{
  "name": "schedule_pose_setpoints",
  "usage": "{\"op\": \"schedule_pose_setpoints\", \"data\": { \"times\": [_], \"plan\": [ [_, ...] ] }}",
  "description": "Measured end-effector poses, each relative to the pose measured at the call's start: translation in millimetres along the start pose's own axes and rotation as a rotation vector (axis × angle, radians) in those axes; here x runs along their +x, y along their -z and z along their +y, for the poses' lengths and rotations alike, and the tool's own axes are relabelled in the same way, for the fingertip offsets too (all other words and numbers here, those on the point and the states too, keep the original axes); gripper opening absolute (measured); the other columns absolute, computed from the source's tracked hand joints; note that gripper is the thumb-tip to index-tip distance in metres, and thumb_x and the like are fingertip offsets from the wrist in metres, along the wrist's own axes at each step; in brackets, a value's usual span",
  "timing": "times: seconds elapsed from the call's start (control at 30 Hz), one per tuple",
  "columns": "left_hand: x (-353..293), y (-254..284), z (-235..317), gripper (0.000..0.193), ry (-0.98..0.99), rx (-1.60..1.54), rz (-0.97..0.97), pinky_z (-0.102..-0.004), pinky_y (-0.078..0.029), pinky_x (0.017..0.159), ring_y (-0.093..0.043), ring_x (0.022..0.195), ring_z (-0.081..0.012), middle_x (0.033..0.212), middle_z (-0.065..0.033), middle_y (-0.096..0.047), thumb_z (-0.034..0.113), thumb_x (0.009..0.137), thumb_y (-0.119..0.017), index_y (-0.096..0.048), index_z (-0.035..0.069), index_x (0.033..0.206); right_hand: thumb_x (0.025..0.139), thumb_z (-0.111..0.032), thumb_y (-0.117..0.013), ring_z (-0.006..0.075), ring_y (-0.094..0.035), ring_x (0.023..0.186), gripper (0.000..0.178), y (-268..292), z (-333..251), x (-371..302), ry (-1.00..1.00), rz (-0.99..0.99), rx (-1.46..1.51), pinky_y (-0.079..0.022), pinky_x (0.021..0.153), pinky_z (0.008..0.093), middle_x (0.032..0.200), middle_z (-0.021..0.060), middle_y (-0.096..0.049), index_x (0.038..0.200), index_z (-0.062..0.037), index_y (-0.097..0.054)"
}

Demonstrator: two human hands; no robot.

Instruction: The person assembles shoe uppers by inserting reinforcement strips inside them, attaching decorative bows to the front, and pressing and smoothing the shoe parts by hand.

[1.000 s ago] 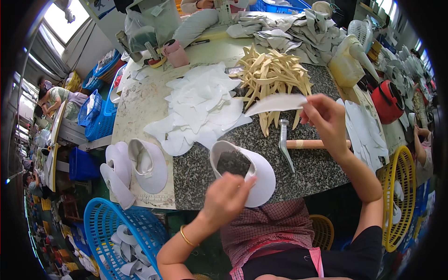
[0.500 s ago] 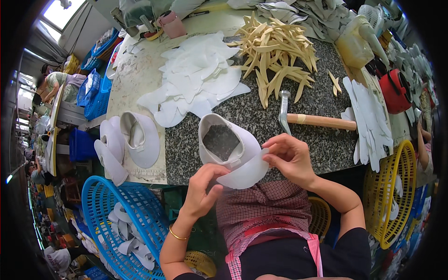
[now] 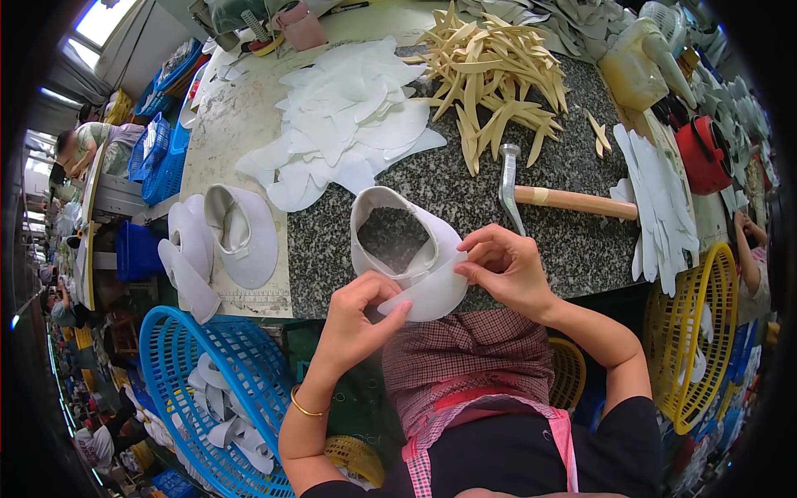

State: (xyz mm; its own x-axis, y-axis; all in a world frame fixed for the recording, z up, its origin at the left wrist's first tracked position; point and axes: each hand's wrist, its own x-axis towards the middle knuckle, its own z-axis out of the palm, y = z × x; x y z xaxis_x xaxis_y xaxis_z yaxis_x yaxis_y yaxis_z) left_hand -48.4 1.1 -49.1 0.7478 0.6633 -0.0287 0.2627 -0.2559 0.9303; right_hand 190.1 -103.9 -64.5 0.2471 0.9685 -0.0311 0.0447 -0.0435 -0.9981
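Note:
A white shoe upper lies on the speckled stone slab before me, its opening showing the stone through it. Over its near, rounded end sits a thin white curved sheet. My left hand pinches the left end of that sheet between thumb and fingers. At the right end, my right hand grips it the same way, fingertips against the upper's edge. Just beyond my right hand rests a hammer with a wooden handle. Further white shoe uppers stand at the left.
White curved sheets are heaped at the back, beside a pile of tan strips. White strips lie at the right edge. A blue basket stands low left, a yellow one low right. Other people work at both sides.
The white curved sheet has moved up onto the upper's near end and lies closer against it. Both hands have shifted slightly away from me with it.

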Motion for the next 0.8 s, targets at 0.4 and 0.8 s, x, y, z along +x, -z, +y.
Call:
{"op": "schedule_pose_setpoints", "data": {
  "times": [0.4,0.8],
  "plan": [
    [1.1,-4.1,6.8,0.013,0.029,0.050,0.044,-0.0230,-0.046,0.064,-0.059,0.073,-0.0093,0.088,-0.0054,-0.068,0.005,0.082,-0.078,-0.067,-0.002,0.084,0.088,0.003,-0.074,0.0084,-0.071,0.071,0.021,-0.8,-1.2,-1.0,0.059,-0.012,-0.094,-0.057,0.062,0.0235,0.079,0.0064,-0.073,0.107,0.0001,-0.065],
    [-0.3,-3.0,16.9,0.060,0.180,0.714,0.280,-0.0390,-0.048,0.080,-0.057,0.095,-0.0276,0.095,-0.0094,-0.059,0.030,0.061,-0.095,-0.058,0.004,0.100,0.083,-0.020,-0.077,0.0228,-0.064,0.101,0.040,-1.3,6.0,-3.4,0.719,-0.093,-0.856,-0.050,0.086,0.0399,0.109,0.0061,-0.065,0.120,-0.0064,-0.068]
  ]
}}
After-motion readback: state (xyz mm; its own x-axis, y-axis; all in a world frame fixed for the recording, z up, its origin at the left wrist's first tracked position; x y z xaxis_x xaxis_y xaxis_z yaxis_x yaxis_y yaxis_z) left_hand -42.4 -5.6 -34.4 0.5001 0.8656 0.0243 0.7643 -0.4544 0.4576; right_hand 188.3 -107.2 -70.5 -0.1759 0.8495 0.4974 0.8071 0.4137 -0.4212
